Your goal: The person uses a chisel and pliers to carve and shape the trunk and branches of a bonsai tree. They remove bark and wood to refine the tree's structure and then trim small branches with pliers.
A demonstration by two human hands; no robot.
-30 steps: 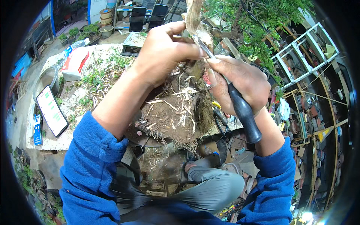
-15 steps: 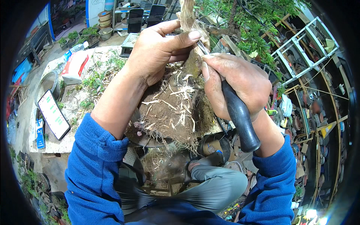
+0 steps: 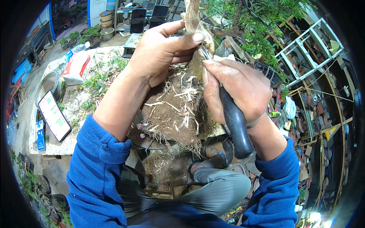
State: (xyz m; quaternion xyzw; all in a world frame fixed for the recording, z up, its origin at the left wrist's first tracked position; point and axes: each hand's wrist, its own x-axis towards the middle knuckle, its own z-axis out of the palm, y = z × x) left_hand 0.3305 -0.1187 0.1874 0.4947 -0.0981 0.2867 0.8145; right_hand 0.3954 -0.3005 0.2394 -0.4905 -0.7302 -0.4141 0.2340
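A small tree's bare, pale trunk (image 3: 194, 17) rises from a soil-covered root ball (image 3: 167, 117), which is strewn with light wood shavings (image 3: 186, 93). My left hand (image 3: 165, 47) is closed round the trunk from the left, its thumb lying across the front. In my right hand (image 3: 239, 85) is a carving chisel (image 3: 235, 121), gripped near the metal blade; its thick black handle slants down to the right below the palm. The blade meets the trunk just under my left thumb, and its very tip is hard to make out.
Green foliage (image 3: 258, 26) spreads behind the trunk. On the pale slab at left lie a lit phone (image 3: 55, 116), a red-and-white packet (image 3: 76, 68), a plastic bottle (image 3: 78, 48) and a round pot (image 3: 48, 87). A white metal frame (image 3: 311, 51) and crowded shelves stand at right.
My right hand has shifted slightly left, and the chisel's handle end has swung left and a little down. The trunk has tipped slightly right, while my left hand keeps its hold.
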